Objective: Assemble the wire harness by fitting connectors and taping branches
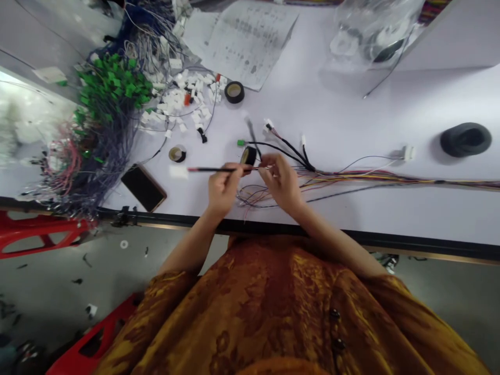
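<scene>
My left hand (222, 190) pinches a black-wrapped wire branch (211, 169), whose white connector (178, 171) is blurred at its left end. Close by, my right hand (283, 182) has thumb and fingers closed on the thin wires of the same harness (375, 177). A roll of black tape (248, 156) stands on edge between the hands, against the left fingertips; whether a finger holds it is unclear. Behind the right hand, other black-wrapped branches end in a green connector (241, 142) and white connectors (267, 125). Loose wire ends lie below the hands.
At the left are a phone (144, 187), a small tape roll (177, 153) and heaped wires with green connectors (113, 83). Another black tape roll (234, 92) lies near a printed sheet (242, 39). A dark cup-like object (465, 139) stands right; a plastic bag (375, 31) lies behind.
</scene>
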`<state>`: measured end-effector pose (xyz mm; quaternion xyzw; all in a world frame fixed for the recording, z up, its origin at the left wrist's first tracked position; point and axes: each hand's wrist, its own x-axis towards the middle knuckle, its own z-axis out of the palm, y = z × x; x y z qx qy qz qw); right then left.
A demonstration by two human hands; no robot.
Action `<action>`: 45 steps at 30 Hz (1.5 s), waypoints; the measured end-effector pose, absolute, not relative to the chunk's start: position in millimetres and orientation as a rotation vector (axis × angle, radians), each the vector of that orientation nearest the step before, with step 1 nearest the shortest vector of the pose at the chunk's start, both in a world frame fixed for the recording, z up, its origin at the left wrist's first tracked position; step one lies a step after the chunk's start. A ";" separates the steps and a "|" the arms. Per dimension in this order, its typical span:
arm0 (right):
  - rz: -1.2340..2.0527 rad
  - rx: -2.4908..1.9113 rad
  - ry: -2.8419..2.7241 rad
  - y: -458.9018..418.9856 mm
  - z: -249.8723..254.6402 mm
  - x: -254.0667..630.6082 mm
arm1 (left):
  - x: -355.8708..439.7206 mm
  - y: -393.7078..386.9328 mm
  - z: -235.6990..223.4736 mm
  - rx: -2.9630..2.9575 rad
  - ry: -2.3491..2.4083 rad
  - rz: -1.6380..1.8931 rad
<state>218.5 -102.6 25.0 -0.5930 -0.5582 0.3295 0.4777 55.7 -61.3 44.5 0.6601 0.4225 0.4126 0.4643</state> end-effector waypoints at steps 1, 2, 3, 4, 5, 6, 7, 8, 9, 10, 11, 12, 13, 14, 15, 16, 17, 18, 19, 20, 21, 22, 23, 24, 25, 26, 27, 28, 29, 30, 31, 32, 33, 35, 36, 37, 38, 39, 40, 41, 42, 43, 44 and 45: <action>0.858 -1.467 -1.299 -88.6 24.7 219.2 | 54.5 -66.4 44.5 1.803 0.985 0.995; 0.940 -1.474 -1.250 -74.5 23.6 220.0 | 53.6 -70.2 42.4 1.946 0.940 0.987; 1.047 -1.471 -1.194 -62.3 21.8 220.8 | 53.2 -72.3 38.5 2.024 0.928 1.007; 1.157 -1.457 -1.129 -53.8 19.7 221.8 | 53.4 -72.6 33.0 2.018 0.960 1.056; 1.245 -1.438 -1.059 -50.2 17.5 222.9 | 54.3 -71.1 26.8 1.934 1.028 1.126; 1.288 -1.424 -1.006 -52.1 15.5 224.1 | 56.0 -68.1 20.4 1.799 1.105 1.189; 1.272 -1.423 -0.994 -59.5 13.7 225.3 | 58.3 -64.1 14.7 1.643 1.172 1.230; 1.203 -1.435 -1.044 -71.2 12.5 226.4 | 61.1 -59.5 10.3 1.490 1.219 1.243; 1.101 -1.454 -1.153 -85.7 11.7 227.3 | 64.3 -55.0 7.6 1.357 1.244 1.240; 0.999 -1.476 -1.306 -101.0 11.6 228.1 | 67.6 -51.1 6.8 1.250 1.250 1.230; 0.920 -1.491 -1.471 -115.3 12.3 228.9 | 70.6 -48.1 7.8 1.161 1.248 1.221; 0.865 -1.490 -1.616 -126.8 14.0 229.8 | 73.2 -46.6 10.2 1.087 1.237 1.210; 0.834 -1.478 -1.707 -134.1 16.7 231.1 | 75.1 -46.6 13.5 1.034 1.218 1.198; 0.814 -1.464 -1.733 -136.7 20.7 232.8 | 76.3 -48.2 17.2 1.013 1.191 1.184; 0.797 -1.452 -1.709 -134.5 26.0 234.9 | 76.6 -51.4 20.6 1.035 1.156 1.172; 0.781 -1.449 -1.664 -127.9 32.3 237.2 | 76.2 -55.7 23.3 1.104 1.116 1.172; 0.775 -1.457 -1.634 -117.9 39.4 239.1 | 75.2 -60.9 24.9 1.219 1.079 1.170; 0.781 -1.479 -1.638 -105.7 46.6 240.3 | 73.9 -66.5 25.3 1.373 1.050 1.164; 0.800 -1.514 -1.690 -92.3 53.5 240.4 | 72.3 -72.0 24.7 1.549 1.036 1.149; 0.831 -1.555 -1.778 -78.7 59.5 239.0 | 70.7 -77.1 23.2 1.729 1.038 1.125; 0.855 -1.606 -1.876 -65.6 64.3 236.3 | 69.3 -81.7 21.1 1.897 1.055 1.092; 0.872 -1.665 -1.975 -53.5 67.6 232.6 | 68.1 -85.4 18.6 2.038 1.079 1.051; 0.891 -1.727 -2.066 -42.6 69.4 228.7 | 67.2 -88.4 15.9 2.140 1.092 1.023; 0.913 -1.784 -2.141 -32.9 69.8 225.2 | 66.6 -90.5 13.2 2.201 1.093 1.016; 0.943 -1.820 -2.191 -24.5 68.9 222.9 | 66.1 -91.7 10.6 2.228 1.082 1.018; 0.985 -1.827 -2.188 -17.6 67.1 222.5 | 65.9 -92.1 8.1 2.225 1.068 1.037; 1.031 -1.808 -2.140 -12.6 64.6 224.2 | 65.8 -91.6 5.7 2.189 1.070 1.075; 1.068 -1.779 -2.065 -10.2 61.6 227.7 | 65.9 -90.3 3.4 2.116 1.093 1.125; 1.086 -1.750 -1.965 -11.1 58.4 232.7 | 66.2 -88.3 1.3 2.006 1.131 1.169; 1.083 -1.724 -1.848 -15.8 55.2 238.2 | 66.8 -85.7 -0.5 1.861 1.176 1.204; 1.061 -1.699 -1.737 -24.8 52.1 243.5 | 67.6 -82.7 -1.9 1.695 1.210 1.229; 1.022 -1.679 -1.652 -38.1 49.2 247.7 | 68.7 -79.5 -2.9 1.522 1.229 1.233; 0.963 -1.640 -1.579 -54.9 46.7 250.5 | 70.0 -76.2 -3.3 1.365 1.230 1.215; 0.826 -1.558 -1.599 -94.3 43.1 251.1 | 72.4 -69.9 -2.9 1.138 1.207 1.148; 0.802 -1.553 -1.671 -113.5 42.2 249.6 | 73.3 -67.2 -2.1 1.068 1.193 1.110; 0.806 -1.560 -1.751 -130.0 42.0 247.7 | 73.8 -64.9 -1.1 1.026 1.182 1.077; 0.816 -1.560 -1.819 -142.3 42.4 246.0 | 73.9 -63.0 -0.1 1.009 1.172 1.053; 0.829 -1.552 -1.867 -149.2 43.4 245.0 | 73.7 -61.5 1.0 1.016 1.167 1.042; 0.838 -1.531 -1.890 -150.6 44.7 244.9 | 73.2 -60.5 2.1 1.043 1.165 1.038; 0.840 -1.504 -1.888 -146.6 45.9 245.8 | 72.4 -59.9 3.1 1.077 1.167 1.042; 0.833 -1.489 -1.868 -138.2 47.0 247.4 | 71.6 -59.8 4.0 1.105 1.168 1.051; 0.819 -1.498 -1.840 -126.6 47.5 249.4 | 70.7 -60.0 4.7 1.117 1.166 1.059; 0.807 -1.536 -1.818 -113.4 47.4 251.3 | 69.8 -60.6 5.3 1.106 1.160 1.063; 0.800 -1.598 -1.814 -100.0 46.7 252.7 | 69.0 -61.6 5.6 1.078 1.152 1.063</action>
